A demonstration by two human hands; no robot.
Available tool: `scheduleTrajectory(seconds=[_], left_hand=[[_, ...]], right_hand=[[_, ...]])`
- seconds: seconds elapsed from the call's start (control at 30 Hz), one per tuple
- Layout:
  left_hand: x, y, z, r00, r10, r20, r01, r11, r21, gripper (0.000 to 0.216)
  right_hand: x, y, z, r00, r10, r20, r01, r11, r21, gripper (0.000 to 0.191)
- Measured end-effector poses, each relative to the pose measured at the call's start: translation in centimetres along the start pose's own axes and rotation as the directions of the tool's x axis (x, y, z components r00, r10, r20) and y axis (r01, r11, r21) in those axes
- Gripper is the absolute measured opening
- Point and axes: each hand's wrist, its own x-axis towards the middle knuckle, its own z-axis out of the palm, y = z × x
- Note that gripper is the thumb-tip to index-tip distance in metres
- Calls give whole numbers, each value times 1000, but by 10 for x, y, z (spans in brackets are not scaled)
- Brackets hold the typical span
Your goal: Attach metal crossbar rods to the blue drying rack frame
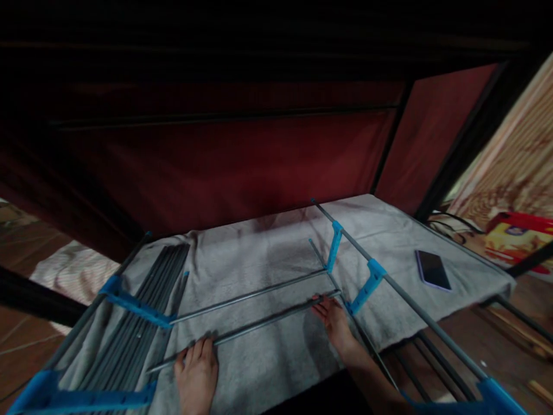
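My left hand (197, 372) and my right hand (333, 323) are both closed on a grey metal tube (268, 320), one near each end. The tube lies crosswise between two side frames, its right end close to the right one. Beyond it, a second crosswise tube (250, 297) joins blue plastic brackets on both sides. The left side frame has a blue bracket (137, 305) and another blue bracket (86, 399) nearer me. On the right stand a blue bracket (368, 285) and a farther blue bracket (334, 246) along a long tube (415, 308).
Several loose grey tubes (138, 323) lie side by side at the left. A grey cloth (276, 251) covers the surface. A phone (433, 270) rests on it at the right. Behind is a dark red panel (250, 167). A red and yellow package (518, 236) stands far right.
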Motion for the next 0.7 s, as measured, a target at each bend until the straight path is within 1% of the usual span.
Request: scheduleTrajectory(seconds=[0.17, 0.3, 0.47, 0.57, 0.7], left_hand=[[0, -1, 0, 999, 14, -44, -14, 1000, -9, 42], [0, -1, 0, 999, 17, -52, -17, 1000, -8, 42], [-1, -4, 2, 998, -22, -64, 20, 999, -25, 41], [-1, -10, 7, 992, -30, -122, 26, 999, -36, 41], [-1, -16, 11, 976, -74, -205, 73, 997, -11, 41]], right_hand=[[-2, -2, 3, 999, 18, -46, -18, 1000, 13, 34], [-2, -2, 3, 998, 15, -67, -13, 1000, 28, 31], [-4, -3, 2, 996, 24, -88, -20, 999, 46, 36], [-5, -4, 3, 996, 22, -88, -17, 998, 56, 40], [-4, -3, 5, 990, 18, -143, -12, 999, 47, 43]])
